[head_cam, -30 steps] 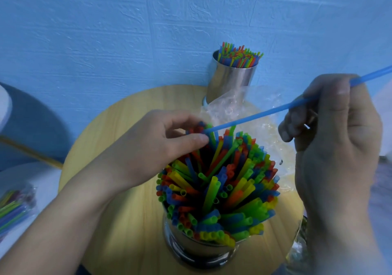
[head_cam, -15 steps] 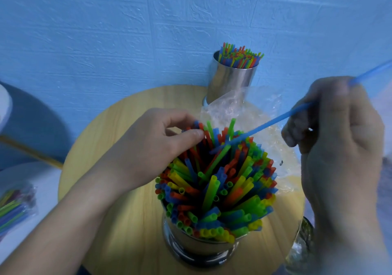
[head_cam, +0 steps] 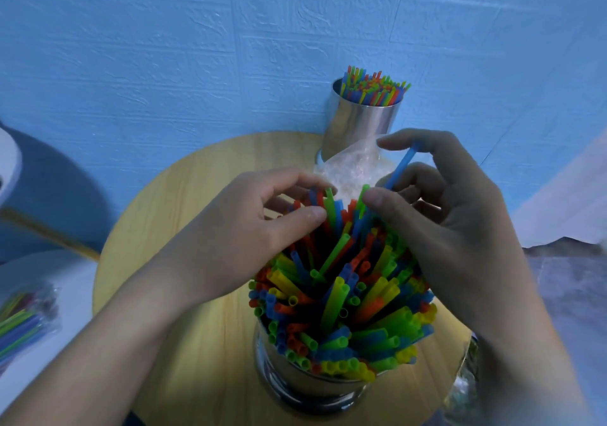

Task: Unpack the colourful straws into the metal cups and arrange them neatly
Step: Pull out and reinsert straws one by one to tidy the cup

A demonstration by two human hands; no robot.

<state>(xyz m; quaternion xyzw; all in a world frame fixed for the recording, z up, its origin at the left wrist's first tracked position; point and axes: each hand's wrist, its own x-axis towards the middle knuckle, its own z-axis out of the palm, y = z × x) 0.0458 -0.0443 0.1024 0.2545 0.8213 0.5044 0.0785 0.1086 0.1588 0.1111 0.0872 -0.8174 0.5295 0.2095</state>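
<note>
Head view. I see a near metal cup (head_cam: 315, 389) standing on the front of the round wooden desk (head_cam: 184, 215), packed with colourful straws (head_cam: 341, 297) that fan outward above its rim. The left hand (head_cam: 236, 238) reaches in from the left; its thumb and curled fingers pinch a few straw tops on the far side of the bundle. The right hand (head_cam: 460, 225) grasps a single blue straw (head_cam: 400, 167) between thumb and fingers, the straw tilted with its lower end among the others (its exact seat in the cup is hidden from me). Just behind the bundle lies a crumpled clear plastic bag (head_cam: 351, 169). A far metal cup (head_cam: 358, 123), also holding upright straws, stands at the back edge of the desk against the blue wall (head_cam: 197, 47). A wrapped packet (head_cam: 23, 320) of straws lies well apart on a white surface at the left.
</note>
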